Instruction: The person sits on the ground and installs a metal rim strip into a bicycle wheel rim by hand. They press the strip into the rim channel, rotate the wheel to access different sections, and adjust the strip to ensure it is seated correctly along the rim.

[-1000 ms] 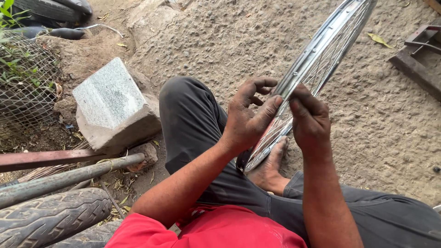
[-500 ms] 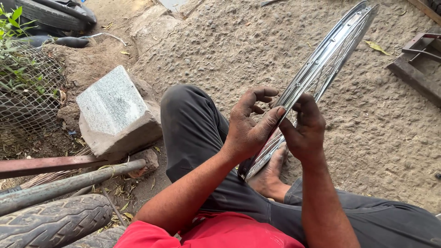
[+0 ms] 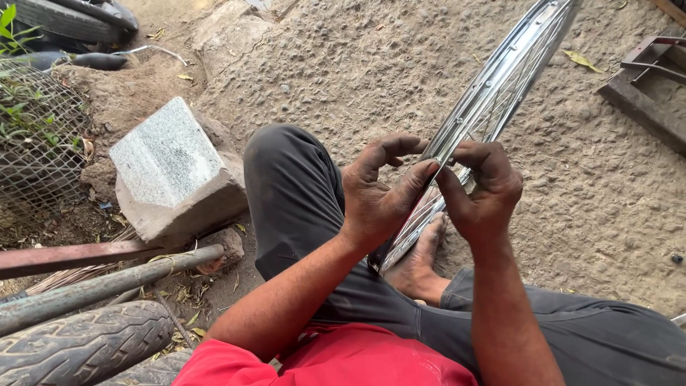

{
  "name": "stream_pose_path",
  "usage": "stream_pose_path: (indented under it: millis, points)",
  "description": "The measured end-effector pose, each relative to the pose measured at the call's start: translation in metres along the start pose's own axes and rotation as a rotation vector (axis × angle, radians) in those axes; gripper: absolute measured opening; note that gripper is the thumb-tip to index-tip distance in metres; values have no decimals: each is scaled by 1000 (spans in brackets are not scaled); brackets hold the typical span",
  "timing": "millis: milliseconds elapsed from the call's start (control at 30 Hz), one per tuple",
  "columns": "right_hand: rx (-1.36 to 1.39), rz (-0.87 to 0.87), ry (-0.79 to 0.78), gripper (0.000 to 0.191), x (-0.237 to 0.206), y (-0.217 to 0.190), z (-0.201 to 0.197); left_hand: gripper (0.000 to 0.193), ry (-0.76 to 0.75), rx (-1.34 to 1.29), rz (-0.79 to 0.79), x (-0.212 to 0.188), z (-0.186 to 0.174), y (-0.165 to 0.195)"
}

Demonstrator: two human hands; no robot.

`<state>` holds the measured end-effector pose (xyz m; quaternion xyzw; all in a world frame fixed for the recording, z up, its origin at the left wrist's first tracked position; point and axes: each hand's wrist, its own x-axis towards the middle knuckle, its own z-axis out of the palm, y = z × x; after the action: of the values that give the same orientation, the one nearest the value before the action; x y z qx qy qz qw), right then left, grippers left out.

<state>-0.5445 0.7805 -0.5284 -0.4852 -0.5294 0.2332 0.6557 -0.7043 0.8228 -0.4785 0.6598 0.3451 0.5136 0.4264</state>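
Down on the sandy ground [image 3: 572,186], a person sits with knees bent in dark trousers and a red shirt, holding a bare metal wheel rim [image 3: 500,86] with thin spokes. It stands on edge between the legs, leaning up and away toward the top right of the view, and its low end comes down just beside a bare foot [image 3: 421,261].

Both hands meet at the lower stretch of the rim. The left hand [image 3: 379,193] curls around it from the left, thumb laid along the metal and fingers arched over the top edge, so its grip is closed on the rim. The right hand [image 3: 486,189] presses in from the other side, thumb against the rim and fingers folded over it, likewise clamped on the metal. The two thumbs lie almost touching.

To the left, well apart from the hands, a grey stone block [image 3: 171,171] rests tilted on the dirt. Below it lie a rusty bar [image 3: 71,257] and a metal pipe [image 3: 107,286], with a worn tyre [image 3: 78,343] at the bottom left corner. Wire mesh [image 3: 36,143] with green leaves stands at the left edge.
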Motion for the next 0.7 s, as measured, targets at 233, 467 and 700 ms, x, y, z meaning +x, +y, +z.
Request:
stream_pose_path:
  millis: [233, 467, 700]
  points:
    - [-250, -201, 151, 15, -11, 3, 24, 41, -193, -300, -176, 8, 11, 0]
    - [-354, -257, 127, 19, -6, -11, 32, 37, -227, -336, -171, 4, -3, -11]
    - [-131, -24, 273, 38, -6, -5, 31, 29, -192, -226, -63, -3, 1, -5]
